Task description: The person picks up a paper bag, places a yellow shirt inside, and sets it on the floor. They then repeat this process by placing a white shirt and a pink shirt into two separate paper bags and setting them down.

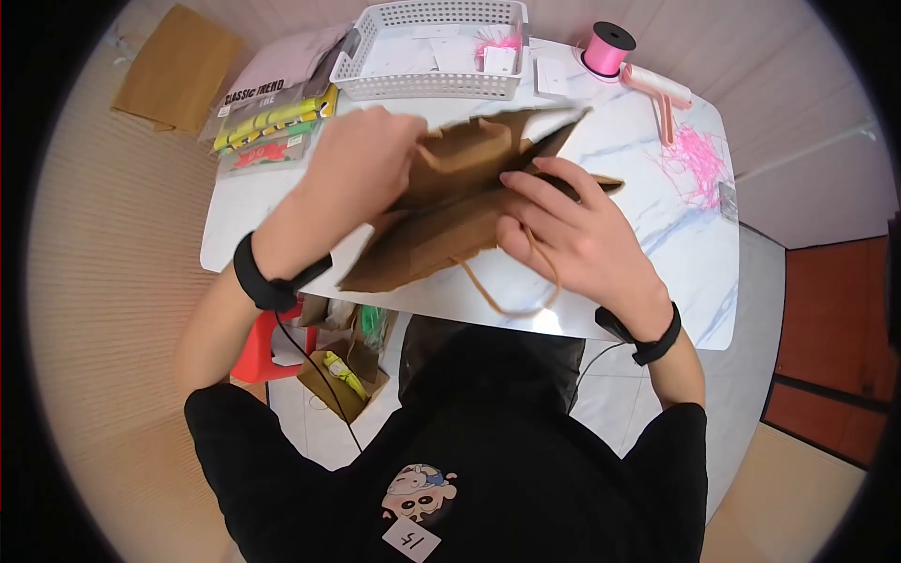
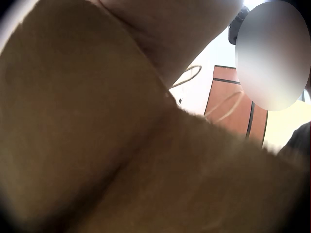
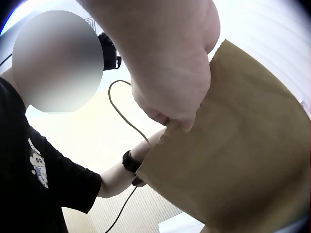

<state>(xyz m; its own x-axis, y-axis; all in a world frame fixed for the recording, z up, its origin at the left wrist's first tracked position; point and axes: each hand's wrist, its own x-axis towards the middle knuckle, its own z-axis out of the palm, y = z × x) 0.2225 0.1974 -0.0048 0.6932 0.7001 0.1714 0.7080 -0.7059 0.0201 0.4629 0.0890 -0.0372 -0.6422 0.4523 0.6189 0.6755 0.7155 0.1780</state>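
A brown paper bag [image 1: 441,235] with a jagged rim is held above the table in the head view, its mouth spread apart and a twisted cord handle [image 1: 488,298] hanging toward the body. My left hand [image 1: 366,159] grips the bag at its left side, fingertips mostly hidden by the paper. On the near panel, my right hand [image 1: 582,230] pinches the rim. The right wrist view shows the thumb and curled fingers of that hand [image 3: 175,92] right at the jagged edge. Brown paper [image 2: 87,107] fills most of the left wrist view, below the left hand [image 2: 165,29].
At the back of the marble-patterned table [image 1: 685,272] stands a white basket [image 1: 427,89]. Packaged clothes [image 1: 272,103] are stacked left of it. A pink ribbon spool [image 1: 607,52], lint roller [image 1: 662,94] and pink shredded strands [image 1: 696,164] lie right. An opened carton [image 1: 347,389] sits below.
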